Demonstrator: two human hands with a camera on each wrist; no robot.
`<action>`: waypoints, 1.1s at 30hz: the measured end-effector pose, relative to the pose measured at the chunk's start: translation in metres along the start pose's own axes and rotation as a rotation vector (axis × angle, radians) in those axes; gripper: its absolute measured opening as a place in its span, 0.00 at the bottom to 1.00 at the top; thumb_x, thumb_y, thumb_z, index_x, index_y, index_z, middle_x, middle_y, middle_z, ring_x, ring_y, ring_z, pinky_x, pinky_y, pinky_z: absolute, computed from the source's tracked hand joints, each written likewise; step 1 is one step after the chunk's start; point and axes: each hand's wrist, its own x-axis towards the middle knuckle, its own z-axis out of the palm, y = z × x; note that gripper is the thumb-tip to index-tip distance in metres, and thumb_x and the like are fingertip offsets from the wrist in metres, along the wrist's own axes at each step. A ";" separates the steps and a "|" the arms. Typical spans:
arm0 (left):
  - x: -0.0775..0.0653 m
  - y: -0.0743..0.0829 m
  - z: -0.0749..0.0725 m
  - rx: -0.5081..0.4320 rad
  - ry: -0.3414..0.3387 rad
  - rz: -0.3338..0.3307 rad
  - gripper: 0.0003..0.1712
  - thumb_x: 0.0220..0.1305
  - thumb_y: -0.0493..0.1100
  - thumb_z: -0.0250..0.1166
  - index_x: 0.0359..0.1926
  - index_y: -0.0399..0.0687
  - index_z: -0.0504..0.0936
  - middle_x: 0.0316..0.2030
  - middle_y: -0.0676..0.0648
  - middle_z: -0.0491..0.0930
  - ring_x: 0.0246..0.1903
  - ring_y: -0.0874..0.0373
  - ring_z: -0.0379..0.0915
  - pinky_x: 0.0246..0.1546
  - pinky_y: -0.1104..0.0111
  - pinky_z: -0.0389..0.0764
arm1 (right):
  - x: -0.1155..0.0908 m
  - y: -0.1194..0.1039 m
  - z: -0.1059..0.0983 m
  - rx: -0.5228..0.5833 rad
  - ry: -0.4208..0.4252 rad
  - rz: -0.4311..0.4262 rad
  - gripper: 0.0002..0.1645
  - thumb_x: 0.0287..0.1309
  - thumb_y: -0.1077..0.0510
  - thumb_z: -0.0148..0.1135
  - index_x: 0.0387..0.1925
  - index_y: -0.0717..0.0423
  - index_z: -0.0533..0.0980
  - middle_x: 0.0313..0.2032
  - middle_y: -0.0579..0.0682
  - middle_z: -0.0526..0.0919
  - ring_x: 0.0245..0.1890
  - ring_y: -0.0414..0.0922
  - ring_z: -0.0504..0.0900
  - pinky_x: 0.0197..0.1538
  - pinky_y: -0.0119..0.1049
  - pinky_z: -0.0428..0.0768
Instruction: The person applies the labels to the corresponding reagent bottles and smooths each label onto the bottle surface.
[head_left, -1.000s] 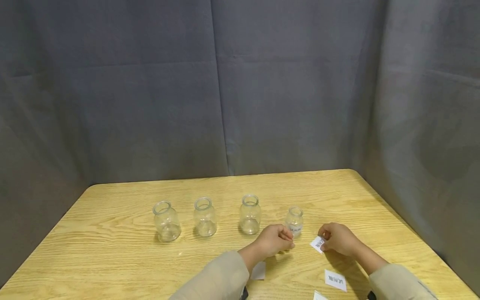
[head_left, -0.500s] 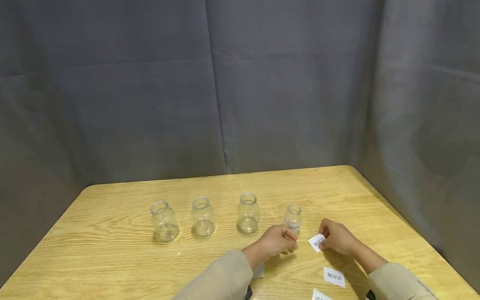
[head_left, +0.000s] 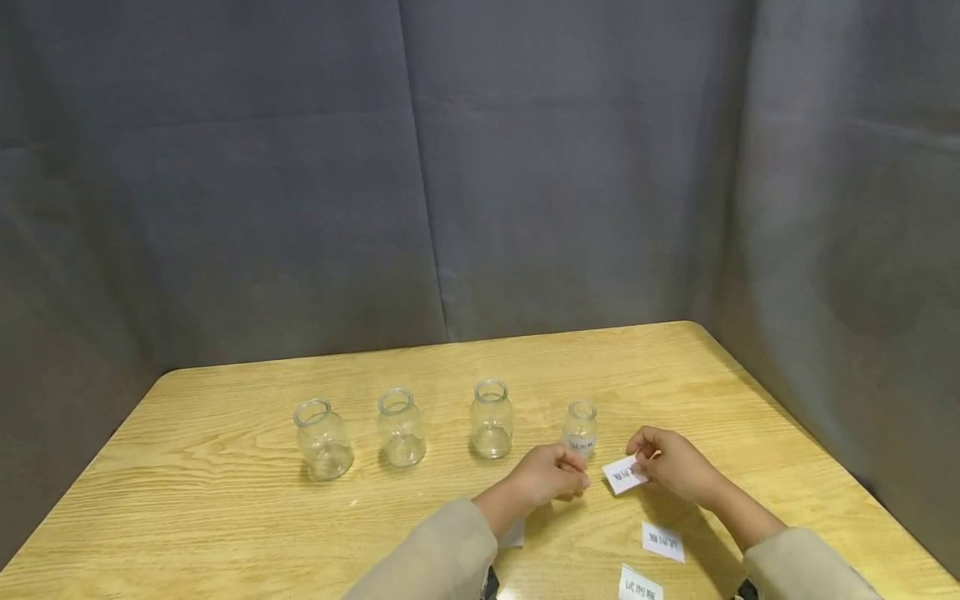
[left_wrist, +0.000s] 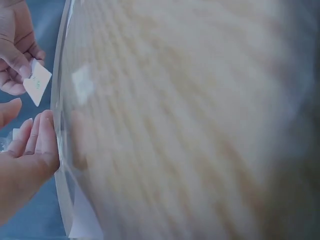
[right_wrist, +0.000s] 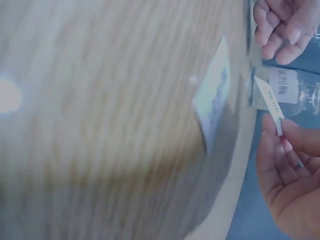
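Note:
My right hand (head_left: 678, 468) pinches a white paper label (head_left: 619, 473) with printed characters between thumb and fingers, tilted above the table. Beside it, my left hand (head_left: 550, 475) hovers with relaxed fingers and holds nothing; in the left wrist view its fingers (left_wrist: 42, 137) are fairly straight. Just behind the left hand stands a small glass jar (head_left: 582, 419), partly covered by it. That jar bears a printed label on its front, and the right wrist view shows this jar label (right_wrist: 284, 86) more fully.
Three larger glass jars, the left one (head_left: 325, 442), the middle one (head_left: 402, 429) and the right one (head_left: 492, 421), stand in a row. Loose labels lie near the front: one (head_left: 663, 542), another (head_left: 640, 585), and one (head_left: 513, 535) partly under the left arm. Grey curtains (head_left: 300, 183) surround the wooden table (head_left: 225, 517).
The right hand has lifted the label and turned it, bringing it slightly left toward the left hand. The left hand stays near the small jar. The head view has shifted a little.

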 end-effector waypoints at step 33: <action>-0.011 0.016 -0.026 -0.297 0.059 0.162 0.07 0.53 0.32 0.59 0.34 0.32 0.73 0.28 0.47 0.73 0.27 0.60 0.72 0.33 0.67 0.75 | 0.004 -0.042 0.031 0.369 -0.046 -0.096 0.18 0.48 0.62 0.60 0.35 0.72 0.66 0.30 0.54 0.73 0.30 0.45 0.75 0.36 0.38 0.75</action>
